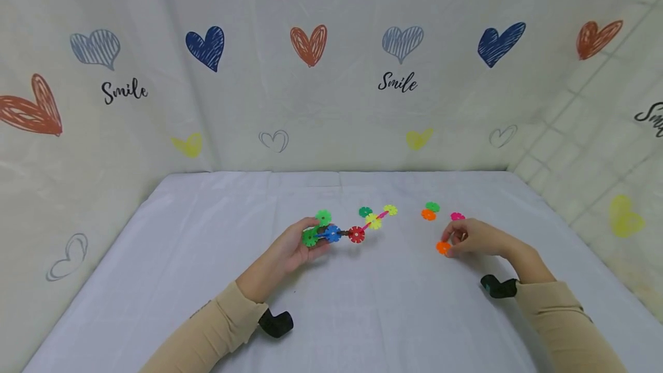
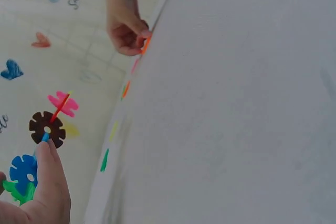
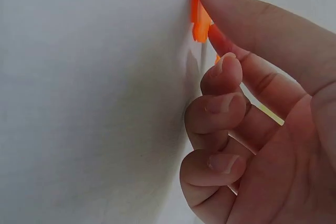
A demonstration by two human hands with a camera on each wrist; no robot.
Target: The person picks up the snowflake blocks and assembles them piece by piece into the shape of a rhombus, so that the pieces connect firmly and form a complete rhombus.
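My left hand (image 1: 295,251) holds one end of a chain of slotted plastic flower discs, raised in front of me. Green discs (image 1: 309,238) lie by the fingers, followed by a blue disc (image 1: 332,233), a brown disc (image 2: 47,129), a red disc (image 1: 357,235), a pink disc (image 2: 63,103) and a yellow disc (image 1: 373,221). On the right, my right hand (image 1: 475,238) pinches an orange disc (image 3: 200,19) between thumb and index finger, low over the table. Its other fingers are curled toward the palm in the right wrist view.
Loose discs lie toward the back of the white-covered table (image 1: 373,315): a dark green disc (image 1: 365,212), another yellow disc (image 1: 391,210), an orange disc (image 1: 428,214) beside a green disc (image 1: 433,206), and a pink disc (image 1: 457,216). A heart-printed cloth (image 1: 342,108) hangs behind.
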